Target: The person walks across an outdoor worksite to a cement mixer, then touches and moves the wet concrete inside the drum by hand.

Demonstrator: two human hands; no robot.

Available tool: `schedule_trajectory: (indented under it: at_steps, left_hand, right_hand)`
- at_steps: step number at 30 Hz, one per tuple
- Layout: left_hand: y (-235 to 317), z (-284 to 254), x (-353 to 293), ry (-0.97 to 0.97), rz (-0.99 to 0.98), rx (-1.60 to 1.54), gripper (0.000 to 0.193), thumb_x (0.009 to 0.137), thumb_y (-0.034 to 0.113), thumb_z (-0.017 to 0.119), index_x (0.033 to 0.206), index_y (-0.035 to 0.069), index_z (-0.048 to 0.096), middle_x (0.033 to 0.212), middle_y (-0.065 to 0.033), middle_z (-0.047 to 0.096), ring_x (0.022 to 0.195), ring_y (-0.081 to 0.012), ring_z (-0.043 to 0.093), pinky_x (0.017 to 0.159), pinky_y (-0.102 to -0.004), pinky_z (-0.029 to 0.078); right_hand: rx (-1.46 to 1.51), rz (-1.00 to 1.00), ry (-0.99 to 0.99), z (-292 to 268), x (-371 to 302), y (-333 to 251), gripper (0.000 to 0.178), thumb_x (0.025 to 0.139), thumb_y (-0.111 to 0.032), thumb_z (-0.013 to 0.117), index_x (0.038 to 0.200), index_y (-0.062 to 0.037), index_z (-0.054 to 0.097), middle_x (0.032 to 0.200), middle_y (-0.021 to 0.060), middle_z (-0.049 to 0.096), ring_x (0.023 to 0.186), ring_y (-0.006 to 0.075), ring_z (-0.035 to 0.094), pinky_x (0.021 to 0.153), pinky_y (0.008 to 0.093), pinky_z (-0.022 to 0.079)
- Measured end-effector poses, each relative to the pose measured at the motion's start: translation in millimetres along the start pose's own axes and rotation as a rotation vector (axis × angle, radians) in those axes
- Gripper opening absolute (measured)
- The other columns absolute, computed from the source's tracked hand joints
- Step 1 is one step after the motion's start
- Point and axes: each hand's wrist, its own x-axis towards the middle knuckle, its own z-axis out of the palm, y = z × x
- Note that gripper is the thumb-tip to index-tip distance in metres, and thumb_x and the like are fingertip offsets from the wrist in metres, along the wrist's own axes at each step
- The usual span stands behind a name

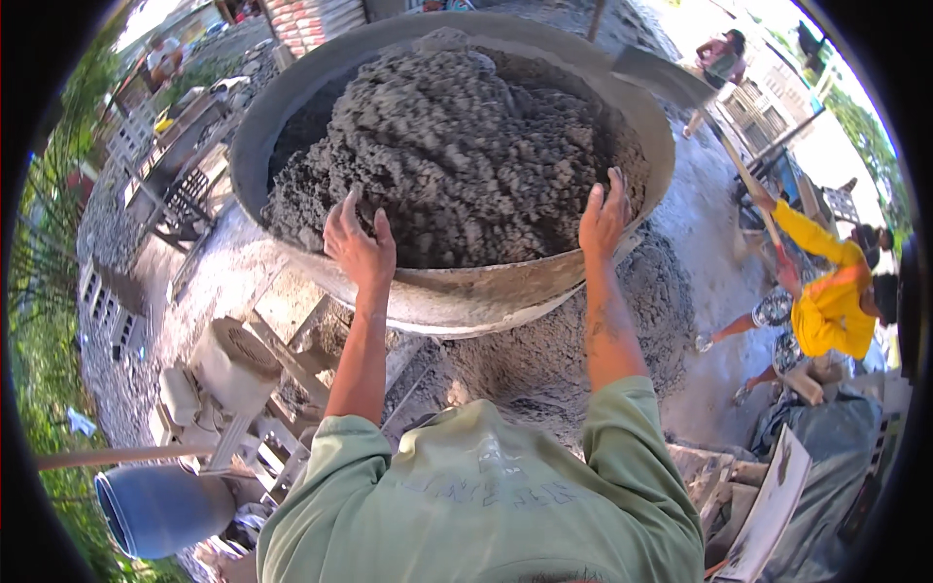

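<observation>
- Head view: big round metal basin [544, 291] heaped with wet grey mortar [457, 155], raised in front of the person, above a mortar pile on the ground [573, 350].
- Left hand [360, 248] on the near rim, left of centre; fingers curled over the lip into the mix, thumb side on the outer wall. Clasped on the rim, not spread flat.
- Right hand [603, 219] on the near rim further right, fingers hooked over the edge, palm against the wall. Also closed on the rim.
- Key relation: basin lies straight ahead and above both hands, the load beyond the grip line; hands well apart along the same near edge, both equally on it. Basin looks tipped toward the camera.
- Around: a shovel blade [661, 78] at the far right rim, held by another person in a yellow shirt [826, 301]; blue barrel [160, 505] lower left; block-moulding frame [243, 389] left of the pile.
</observation>
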Motion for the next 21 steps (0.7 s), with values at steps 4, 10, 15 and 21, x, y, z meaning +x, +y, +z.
schedule_trajectory:
  at_steps: [4,10,15,21]
  left_hand:
    - [0.9,-0.4,0.3,0.008,-0.003,-0.032,0.051,0.082,0.022,0.067,0.128,0.012,0.049,0.121,-0.0126,0.05,0.117,-0.0322,0.042,0.099,-0.0472,0.029]
    - [-0.1,1.9,-0.6,0.009,0.03,-0.058,0.054,0.081,0.02,0.067,0.13,0.013,0.047,0.124,-0.0129,0.047,0.119,-0.0325,0.041,0.099,-0.0474,0.028]
    - [-0.4,-0.1,-1.8,-0.02,0.024,-0.063,0.055,0.08,0.019,0.068,0.131,0.015,0.046,0.125,-0.013,0.046,0.119,-0.0319,0.04,0.099,-0.0474,0.028]
    - [0.6,2.7,-0.6,0.004,0.033,-0.036,0.05,0.082,0.022,0.067,0.129,0.015,0.048,0.123,-0.0122,0.049,0.117,-0.0311,0.043,0.097,-0.0474,0.03]
  right_hand:
    - [0.02,-0.011,-0.004,-0.1,1.1,-0.2,0.051,0.1,-0.041,0.034,0.136,-0.0069,0.042,0.141,0.0144,0.042,0.135,0.031,0.033,0.11,0.047,0.023]
    - [0.023,-0.031,-0.007,-0.6,1.6,-0.3,0.053,0.1,-0.041,0.035,0.136,-0.0034,0.042,0.141,0.0163,0.041,0.135,0.0329,0.033,0.11,0.046,0.024]
    - [0.086,0.019,0.006,-0.3,0.9,2.7,0.056,0.099,-0.043,0.036,0.135,-0.0017,0.043,0.142,0.0188,0.04,0.134,0.035,0.034,0.109,0.0466,0.027]
    - [0.086,0.036,-0.028,-3.6,-0.2,-3.8,0.06,0.098,-0.047,0.035,0.136,-0.001,0.041,0.142,0.0204,0.039,0.133,0.036,0.034,0.108,0.0474,0.028]
